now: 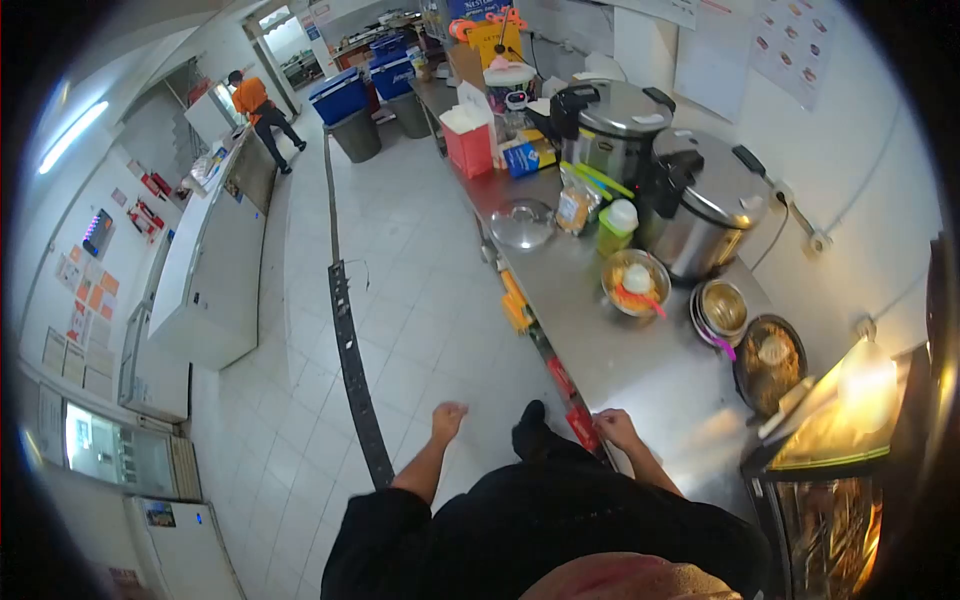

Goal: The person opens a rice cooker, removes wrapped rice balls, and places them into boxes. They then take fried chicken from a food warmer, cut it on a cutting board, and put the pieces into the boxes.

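Note:
My left hand (449, 421) hangs over the tiled floor with its fingers curled in, and nothing shows in it. At the front edge of the steel counter (570, 300) is my right hand (615, 428), its fingers loosely curled and nothing visible in them. Close beside it, red packets (580, 424) line the counter's edge. Farther along the counter stands a metal bowl (637, 283) of orange-coloured food with a white lump and a red utensil. Nested metal bowls (722, 308) and a dark round pan (770, 365) of food are to its right.
Two large pressure cookers (705, 200) stand against the wall, near a green bottle (616, 226) and a metal lid (522, 223). A lit glass cabinet (825, 500) is at the lower right. A person (258, 105) in orange stands beside the white freezers (215, 270).

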The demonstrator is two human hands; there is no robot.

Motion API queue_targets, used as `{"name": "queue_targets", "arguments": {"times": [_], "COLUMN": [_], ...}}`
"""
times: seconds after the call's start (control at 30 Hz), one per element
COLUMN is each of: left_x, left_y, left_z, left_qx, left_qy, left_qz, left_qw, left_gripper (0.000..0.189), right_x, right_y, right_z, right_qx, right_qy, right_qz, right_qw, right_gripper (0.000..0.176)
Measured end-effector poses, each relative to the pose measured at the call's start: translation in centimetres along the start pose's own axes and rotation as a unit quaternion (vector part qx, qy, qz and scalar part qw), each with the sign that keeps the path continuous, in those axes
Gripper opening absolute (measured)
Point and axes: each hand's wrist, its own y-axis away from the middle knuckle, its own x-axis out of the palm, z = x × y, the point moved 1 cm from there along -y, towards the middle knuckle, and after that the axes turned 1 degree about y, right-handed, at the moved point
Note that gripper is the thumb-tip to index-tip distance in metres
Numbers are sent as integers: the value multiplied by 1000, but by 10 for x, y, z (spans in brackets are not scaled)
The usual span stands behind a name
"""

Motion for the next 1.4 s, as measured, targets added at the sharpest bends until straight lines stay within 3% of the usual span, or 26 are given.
{"name": "queue_targets", "arguments": {"times": [0.03,0.1,0.17,0.23,0.27,0.3,0.33,0.37,0.43,0.5,0.53,0.6,0.67,0.73,0.8,0.83,0.87,0.9,0.97,1.0,1.07,1.13,1.2,1.3,1.33,1.4], "left_x": [2,6,22,12,9,8,0,-9,-41,-64,-73,-88,-95,-96,-89,-75,-54,-30,76,110,200,192,223,297,285,236], "left_y": [-66,-188,-304,-404,-452,-501,-556,-603,-692,-756,-785,-830,-867,-888,-893,-905,-925,-953,-1046,-1074,-1124,-1133,-1156,-1199,-1197,-1178], "left_z": [-25,-84,-115,-178,-211,-230,-239,-252,-275,-284,-286,-276,-250,-275,-336,-368,-401,-429,-439,-451,-414,-403,-377,-315,-325,-349], "left_qx": [19,-8,136,174,158,227,265,299,195,297,284,258,280,305,425,439,451,386,283,238,240,269,213,302,253,146], "left_qy": [59,126,128,84,134,162,49,83,14,38,-39,-198,-327,-205,-88,-32,22,-21,-114,-164,-221,-275,-325,-301,-257,-166], "left_qz": [32,36,41,43,45,-17,-69,-204,-196,-216,-192,-137,-14,42,31,61,91,167,283,325,329,404,434,532,543,558], "left_qw": [998,991,982,980,977,960,961,929,961,929,939,936,902,929,900,896,887,907,909,900,886,830,813,732,758,800], "left_gripper": [24,23,24,25,26,26,27,25,26,27,27,28,31,32,31,30,29,30,30,32,40,40,40,40,40,40], "right_x": [-6,-28,-39,-46,-49,-48,-47,-46,-47,-45,-44,-39,-25,-24,-22,-14,-17,-21,-29,-26,-22,-21,-7,23,30,55], "right_y": [-17,-60,-119,-174,-197,-222,-248,-274,-329,-383,-415,-477,-528,-586,-642,-655,-671,-685,-698,-702,-701,-693,-663,-609,-590,-554], "right_z": [-4,16,40,50,79,104,124,144,192,226,240,243,264,270,268,270,280,299,337,342,350,346,327,285,289,263], "right_qx": [-83,-12,17,15,30,18,8,-2,-27,-32,-28,-58,-47,-37,-37,-33,-5,14,58,42,48,69,107,157,179,190], "right_qy": [-25,-66,-82,-60,-20,-54,-88,-122,-92,-78,-78,-86,-140,-162,-172,-181,-99,-52,42,-21,-60,-76,-77,-110,-171,-129], "right_qz": [-73,-82,-98,-124,-130,-121,-112,-103,-65,-55,-63,-103,-129,-144,-158,-160,-144,-142,-131,-170,-206,-256,-316,-430,-458,-512], "right_qw": [994,994,992,990,991,991,990,987,993,995,995,989,981,976,972,970,985,988,989,984,976,961,939,882,854,828], "right_gripper": [21,21,24,27,22,22,21,21,19,18,18,19,19,18,21,22,20,21,24,27,26,25,25,18,15,15]}}
